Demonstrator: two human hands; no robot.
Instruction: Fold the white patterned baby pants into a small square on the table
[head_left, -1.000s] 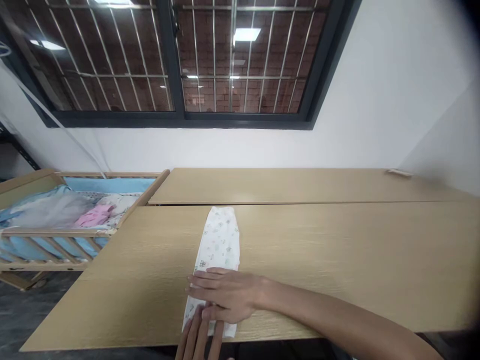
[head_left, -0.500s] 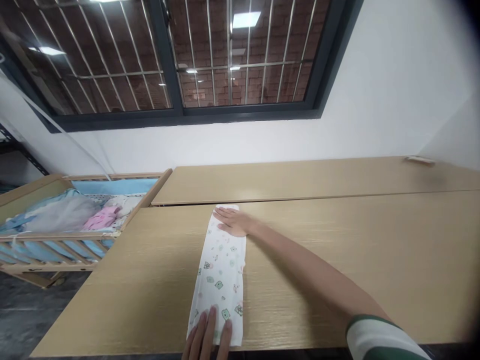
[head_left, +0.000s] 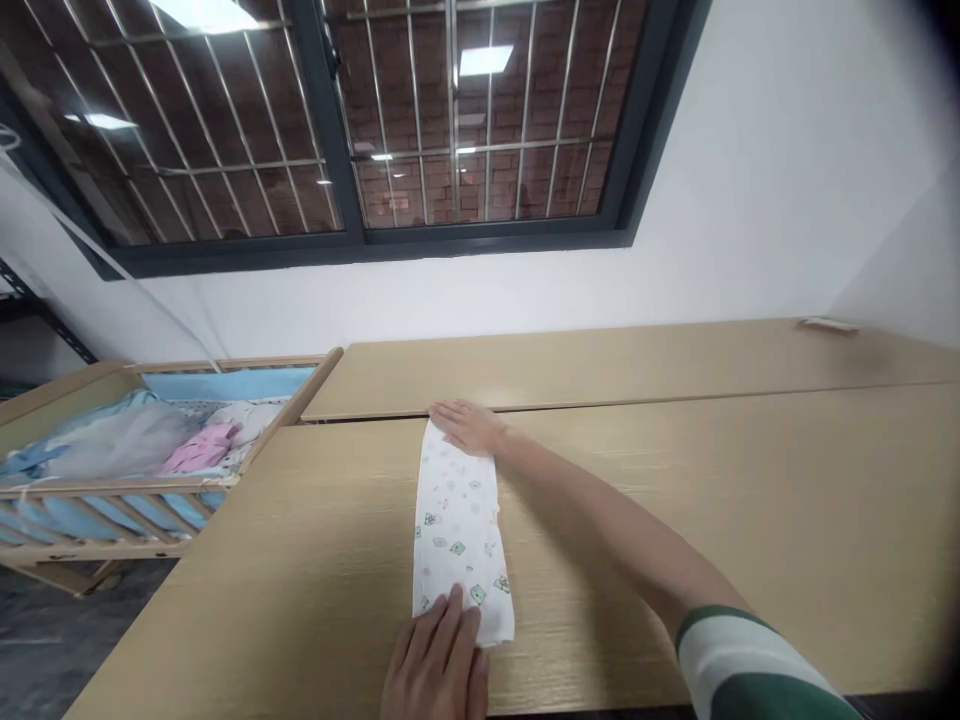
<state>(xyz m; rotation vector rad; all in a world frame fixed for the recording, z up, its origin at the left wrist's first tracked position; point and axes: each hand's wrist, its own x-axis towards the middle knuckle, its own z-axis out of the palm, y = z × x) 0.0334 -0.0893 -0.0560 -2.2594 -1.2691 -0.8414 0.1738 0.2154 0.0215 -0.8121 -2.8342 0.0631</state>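
Note:
A long, folded strip of white cloth [head_left: 457, 520], printed with small green and pink figures, lies on the light wooden table [head_left: 300, 560]. At its far end my right hand [head_left: 469, 428] rests palm down, fingers stretched out across the cloth's top edge. My left hand [head_left: 439, 660] lies over the near left corner, its fingers extended flat on the fabric and the thumb at the near edge. The cloth's far edge is partly hidden beneath my right hand.
A wooden crib [head_left: 150, 490] with blue lining stands left of the table, holding bedding and a pink cloth [head_left: 201, 447]. A second wooden surface [head_left: 600, 365] runs along the wall behind a narrow gap. A barred window [head_left: 480, 130] is above. A small flat object [head_left: 828, 326] lies far right.
My left hand has moved forward and slightly right on the cloth. The cloth's near end has shifted right and away from the table's front edge. My right hand stays at the far end.

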